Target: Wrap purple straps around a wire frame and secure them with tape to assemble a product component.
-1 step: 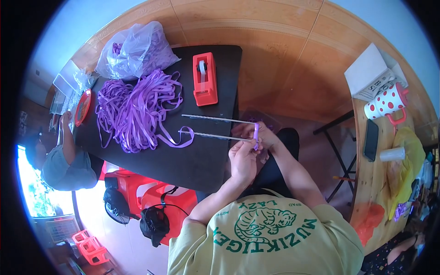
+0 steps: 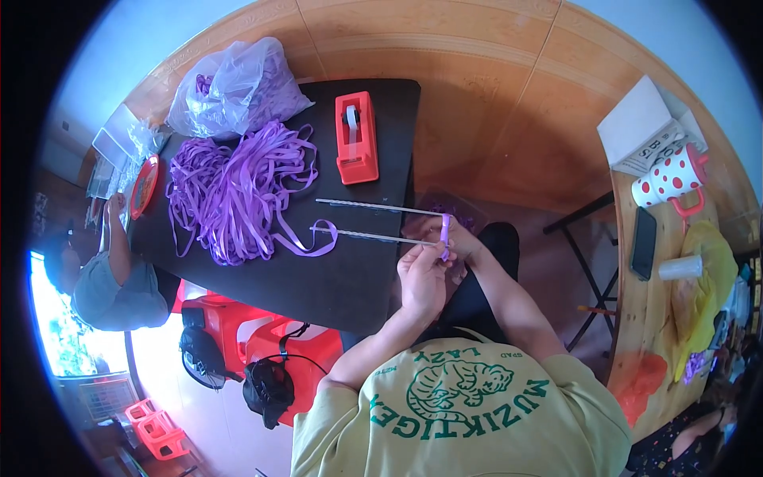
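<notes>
Two thin metal rods (image 2: pixel 369 206) stick out side by side past the right edge of the black table. A purple ribbon (image 2: pixel 445 230) spans their near ends. My left hand (image 2: pixel 421 277) is closed in a pinch on the ribbon at the end of the nearer rod. My right hand (image 2: pixel 467 245) is closed at the same ribbon, just right of the left; some of its fingertips are hidden behind the ribbon and the left hand. On the table left of the rods lies a large loose heap of purple ribbon (image 2: pixel 238 191), one strand looping over the nearer rod's far tip.
A red tape dispenser (image 2: pixel 357 139) stands on the black table (image 2: pixel 318 286), with a clear bag of purple ribbon (image 2: pixel 238 91) behind the heap. Red stools (image 2: pixel 294 350) hold black items. Right, a wooden table bears a dotted cup (image 2: pixel 668 176) and phone (image 2: pixel 643 243). Another person (image 2: pixel 119 290) sits left.
My right hand's fingers have shifted slightly at the ribbon. The rods, the heap and my left hand look almost the same.
</notes>
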Demonstrator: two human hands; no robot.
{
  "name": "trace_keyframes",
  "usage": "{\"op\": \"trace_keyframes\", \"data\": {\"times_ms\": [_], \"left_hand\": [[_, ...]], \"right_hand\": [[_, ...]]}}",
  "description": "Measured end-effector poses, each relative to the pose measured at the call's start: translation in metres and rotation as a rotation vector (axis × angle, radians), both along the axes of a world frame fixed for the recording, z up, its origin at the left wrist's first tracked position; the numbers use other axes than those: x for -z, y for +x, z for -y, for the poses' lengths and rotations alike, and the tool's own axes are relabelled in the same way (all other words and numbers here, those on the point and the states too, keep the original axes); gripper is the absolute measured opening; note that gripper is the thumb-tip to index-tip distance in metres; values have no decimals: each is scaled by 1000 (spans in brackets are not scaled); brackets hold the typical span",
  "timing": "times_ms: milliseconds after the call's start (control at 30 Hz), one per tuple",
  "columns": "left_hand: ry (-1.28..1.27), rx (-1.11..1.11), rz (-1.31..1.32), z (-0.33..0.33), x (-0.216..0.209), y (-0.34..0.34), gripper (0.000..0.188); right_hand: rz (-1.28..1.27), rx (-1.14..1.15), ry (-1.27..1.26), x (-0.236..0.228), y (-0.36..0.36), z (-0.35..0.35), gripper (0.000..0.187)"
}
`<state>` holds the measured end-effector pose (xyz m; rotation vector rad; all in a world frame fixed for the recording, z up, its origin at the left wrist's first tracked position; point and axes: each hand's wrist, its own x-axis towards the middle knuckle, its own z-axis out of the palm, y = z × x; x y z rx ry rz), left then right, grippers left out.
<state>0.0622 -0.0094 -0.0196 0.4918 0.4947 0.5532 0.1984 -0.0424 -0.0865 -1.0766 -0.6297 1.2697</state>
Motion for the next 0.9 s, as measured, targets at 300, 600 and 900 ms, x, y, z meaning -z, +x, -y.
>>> {"op": "trace_keyframes", "data": {"times_ms": [300, 600, 900], "left_hand": [[-16, 16, -3, 1, -11, -3, 12], [14, 143, -94, 6, 7, -15, 16], [390, 671, -74, 10, 0, -32, 17]], "right_hand": [[-248, 380, 172, -52, 2, 30, 30], [93, 535, 40, -78, -22, 11, 43], [1, 640, 112, -75, -12, 41, 38]]}}
